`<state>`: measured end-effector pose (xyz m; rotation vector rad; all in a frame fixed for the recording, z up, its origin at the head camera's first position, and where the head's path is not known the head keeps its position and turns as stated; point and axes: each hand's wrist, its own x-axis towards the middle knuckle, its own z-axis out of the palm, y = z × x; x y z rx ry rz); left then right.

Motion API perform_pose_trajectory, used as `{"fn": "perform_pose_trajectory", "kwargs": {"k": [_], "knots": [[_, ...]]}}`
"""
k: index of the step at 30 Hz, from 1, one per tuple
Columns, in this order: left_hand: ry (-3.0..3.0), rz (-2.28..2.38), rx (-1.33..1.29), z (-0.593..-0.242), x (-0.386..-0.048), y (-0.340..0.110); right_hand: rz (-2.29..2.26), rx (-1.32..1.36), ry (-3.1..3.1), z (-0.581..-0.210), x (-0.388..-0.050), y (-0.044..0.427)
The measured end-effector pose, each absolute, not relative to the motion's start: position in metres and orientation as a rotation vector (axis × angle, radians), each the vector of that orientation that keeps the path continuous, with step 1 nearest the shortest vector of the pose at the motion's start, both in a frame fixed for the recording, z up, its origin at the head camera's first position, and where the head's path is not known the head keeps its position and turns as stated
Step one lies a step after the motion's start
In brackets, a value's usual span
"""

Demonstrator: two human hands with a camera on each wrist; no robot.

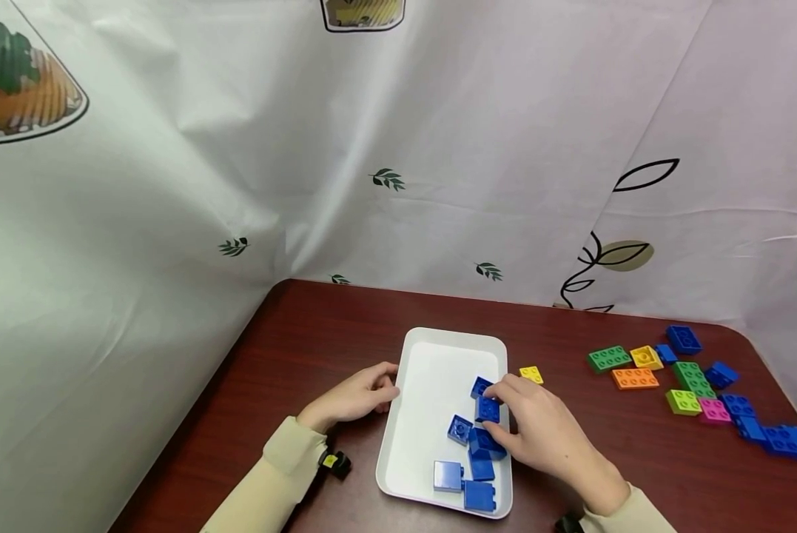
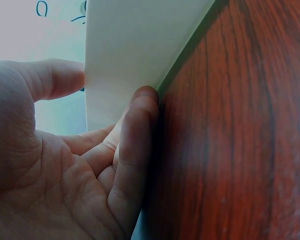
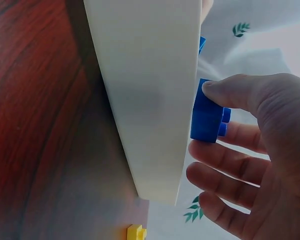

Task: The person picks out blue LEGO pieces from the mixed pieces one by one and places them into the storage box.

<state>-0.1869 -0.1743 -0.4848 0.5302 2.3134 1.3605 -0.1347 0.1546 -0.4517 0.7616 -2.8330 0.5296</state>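
Observation:
A white tray [image 1: 431, 400] holds several blue bricks along its right side. My right hand [image 1: 547, 426] reaches over the tray's right edge and pinches a blue brick [image 1: 488, 409] between thumb and fingers. The right wrist view shows this blue brick [image 3: 206, 112] just above the tray wall [image 3: 145, 90], studs facing the palm, in the right hand [image 3: 250, 150]. At the tray's left edge, my left hand [image 1: 354, 397] touches the wall. The left wrist view has the left hand [image 2: 75, 160] with thumb and fingertips against the white wall [image 2: 135, 45], fingers relaxed.
Just right of the tray lies a small yellow brick [image 1: 531, 374]. Farther right on the dark red table [image 1: 345, 318] are green [image 1: 609, 358], orange [image 1: 635, 379], pink [image 1: 714, 411], yellow and blue bricks. A white patterned cloth [image 1: 438, 185] hangs behind the table.

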Motion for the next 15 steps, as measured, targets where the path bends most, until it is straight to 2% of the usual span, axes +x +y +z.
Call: {"fn": "perform_pose_trajectory", "kwargs": {"k": [15], "knots": [[2.312, 1.35, 0.543, -0.4844, -0.1874, -0.1745, 0.56, 0.818, -2.792, -0.4502, -0.1334, 0.1593]]}}
